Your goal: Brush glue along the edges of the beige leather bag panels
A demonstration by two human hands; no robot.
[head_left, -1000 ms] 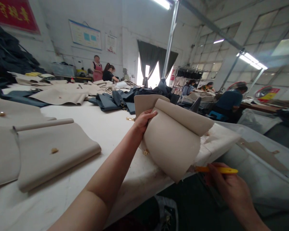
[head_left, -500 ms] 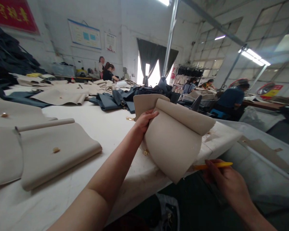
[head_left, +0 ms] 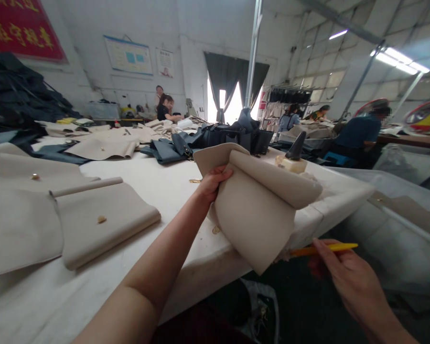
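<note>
My left hand [head_left: 214, 182] is closed on the left part of a beige bag piece [head_left: 252, 215], thumb on its face. This piece is folded, with a rolled strip along its upper edge and gold hardware [head_left: 194, 181] at its left; it hangs tilted over the table's front edge. My right hand [head_left: 347, 267] is closed around a thin yellow-handled tool [head_left: 340, 247]. Its tip points left toward the lower right edge of the bag piece; the tip is hard to make out, so I cannot tell whether it touches.
More beige bag pieces [head_left: 118, 217] with gold fittings lie left on the white table [head_left: 165, 191]. Dark blue bag parts [head_left: 215, 138] are piled behind. A pale pot with a dark cone [head_left: 292, 163] stands back right. Clear bin [head_left: 397, 239] at right. Several people work beyond.
The view has shifted a little left, and the pot with the dark cone now shows more. Both hands keep their holds; the right one with the tool sits slightly farther right.
</note>
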